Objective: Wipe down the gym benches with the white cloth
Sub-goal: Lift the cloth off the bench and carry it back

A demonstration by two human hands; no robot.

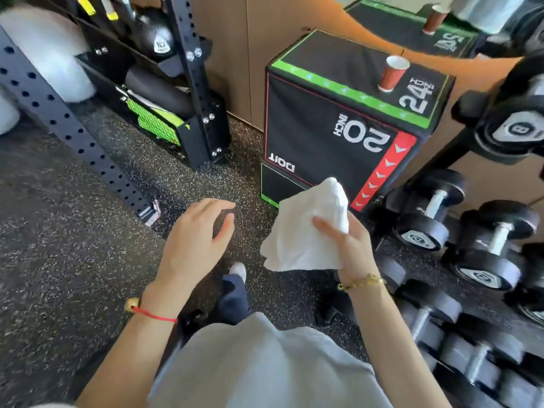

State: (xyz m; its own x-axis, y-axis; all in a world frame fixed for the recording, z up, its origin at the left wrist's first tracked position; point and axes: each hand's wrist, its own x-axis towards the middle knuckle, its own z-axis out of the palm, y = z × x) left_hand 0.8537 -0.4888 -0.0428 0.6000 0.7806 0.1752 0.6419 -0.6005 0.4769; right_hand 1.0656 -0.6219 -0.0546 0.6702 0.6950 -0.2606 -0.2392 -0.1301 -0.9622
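Right hand [347, 242] grips the white cloth [306, 231], bunched, above the speckled floor [73, 245]. Left hand [197, 237] hovers beside it, fingers relaxed, holding nothing. Ahead stands a black plyo box [338, 128] bearing a paper cup [393, 73] near its top's far edge; dumbbells [426, 219] crowd the floor's right edge.

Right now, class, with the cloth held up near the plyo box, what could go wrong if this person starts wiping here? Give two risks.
1. A paper cup stands on top of the plyo box. A sweep of the white cloth, gripped in the right hand, could knock it over; whether it holds liquid cannot be seen.
2. Dumbbells lie close beside the person's right side, so a sideways step might catch a foot. The left hand is free to steady.
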